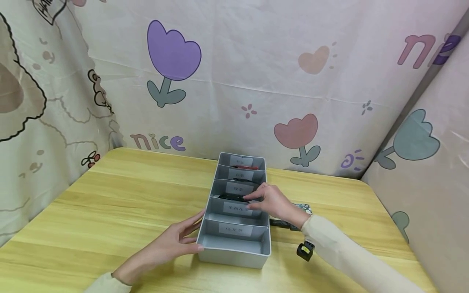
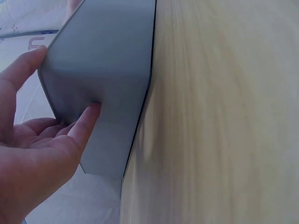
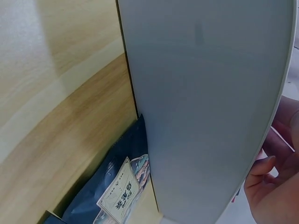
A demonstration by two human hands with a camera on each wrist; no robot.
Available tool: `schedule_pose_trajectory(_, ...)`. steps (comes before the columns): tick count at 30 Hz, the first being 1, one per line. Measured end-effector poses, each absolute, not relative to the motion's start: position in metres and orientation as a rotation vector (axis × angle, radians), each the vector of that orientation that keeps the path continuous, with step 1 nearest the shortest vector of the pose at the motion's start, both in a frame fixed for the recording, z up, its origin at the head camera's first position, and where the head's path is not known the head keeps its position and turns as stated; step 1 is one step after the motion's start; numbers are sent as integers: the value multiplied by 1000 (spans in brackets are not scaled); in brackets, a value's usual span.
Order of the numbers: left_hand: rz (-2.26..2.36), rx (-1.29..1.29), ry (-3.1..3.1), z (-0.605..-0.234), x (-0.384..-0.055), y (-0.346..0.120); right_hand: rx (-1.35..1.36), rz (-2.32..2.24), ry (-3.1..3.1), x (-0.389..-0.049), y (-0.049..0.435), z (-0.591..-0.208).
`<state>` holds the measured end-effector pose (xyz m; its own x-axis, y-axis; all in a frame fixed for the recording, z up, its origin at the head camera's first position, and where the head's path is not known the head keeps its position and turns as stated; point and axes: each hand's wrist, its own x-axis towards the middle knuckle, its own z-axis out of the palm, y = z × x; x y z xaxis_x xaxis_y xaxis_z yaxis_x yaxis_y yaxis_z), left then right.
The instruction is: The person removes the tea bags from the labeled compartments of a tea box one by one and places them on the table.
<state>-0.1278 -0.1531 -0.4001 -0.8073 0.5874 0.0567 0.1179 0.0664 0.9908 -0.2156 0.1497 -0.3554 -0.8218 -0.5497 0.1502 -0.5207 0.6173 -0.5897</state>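
Note:
A grey divided box stands lengthwise on the table, a white label with written characters in each compartment. My left hand touches its near left corner, with the thumb at the front and fingers along the side; in the left wrist view, extended fingertips meet the grey wall. My right hand reaches over the right rim into the middle. Its thumb and fingers are apart, close by the right end of a black packet in the third compartment from the back. In the right wrist view, the box wall hides part of that hand.
A red packet and a dark packet lie in the two rear compartments. Right of the box, a dark tea packet with a cream label lies on the wooden table, partly under my right forearm. A patterned curtain hangs behind.

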Motion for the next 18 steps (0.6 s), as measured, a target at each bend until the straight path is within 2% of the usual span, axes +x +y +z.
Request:
schedule_pose_trajectory(9,1801,699,1982,-399,-127,-152,-1003,-980,2811,-216,150,-357)
schedule_pose_trajectory(18,1814,710,1972,-399,-128,-151,-945,-1074,2782,-215,149,-357)
